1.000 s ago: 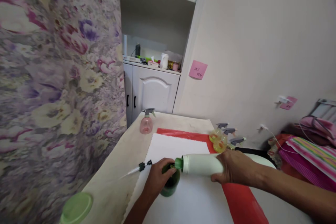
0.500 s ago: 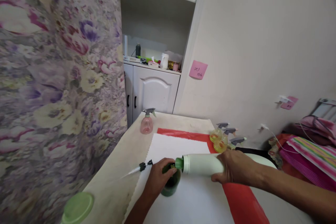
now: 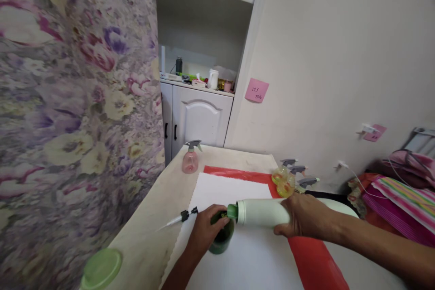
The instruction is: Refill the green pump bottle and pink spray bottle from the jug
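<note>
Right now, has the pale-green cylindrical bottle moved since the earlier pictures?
No; the pale-green bottle shows no clear shift against the square pink wall note.

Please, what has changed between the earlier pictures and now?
Nothing was visibly moved, taken up or let go; only the view shifted slightly. The left hand still holds the dark green bottle near its top; the right hand still holds the pale green bottle sideways. The black-topped pump stayed in place.

Beyond the gripping left hand point(image 3: 208, 230), white paper point(image 3: 231, 186) offers room; a pump point(image 3: 184, 215) blocks the hand's left, a pale bottle point(image 3: 261, 213) its right.
</note>
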